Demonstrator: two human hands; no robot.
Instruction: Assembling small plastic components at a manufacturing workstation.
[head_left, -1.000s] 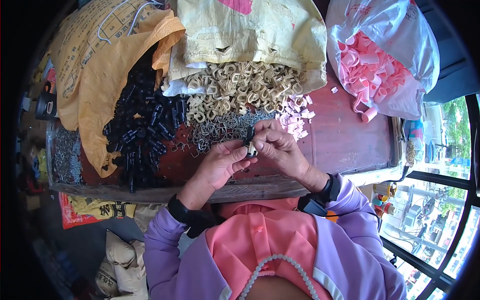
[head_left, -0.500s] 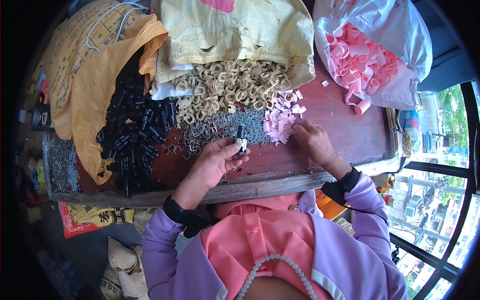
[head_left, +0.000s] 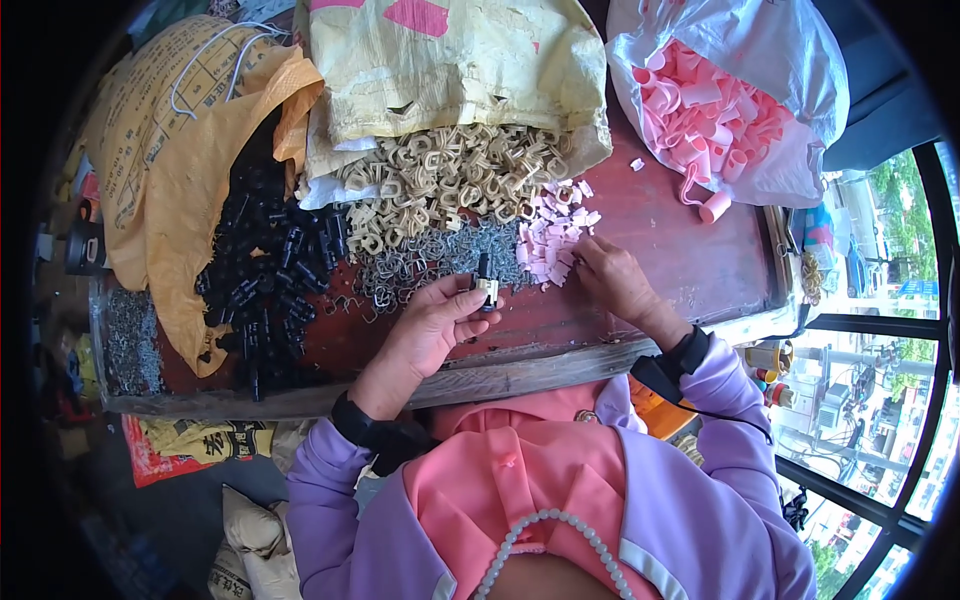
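My left hand is closed round a small black plastic part with a cream clip fitted on it, held upright above the table. At the right side of a small heap of pale pink plastic pieces, my right hand has thumb and fingers pressed together. Whatever lies between those fingertips is too small to make out. Bent metal wire clips are heaped just beyond my left hand. Cream ring-shaped clips spill out behind them from a pale yellow sack.
Black plastic parts pour from an orange woven sack at left. At far right, a white plastic bag holds curled pink parts. The red table has a worn wooden front edge. Windows stand at right.
The whole view has shifted slightly. My right hand stays by the pink pieces, its fingertips drawn a little closer together. My left hand keeps hold of the black part, almost unmoved.
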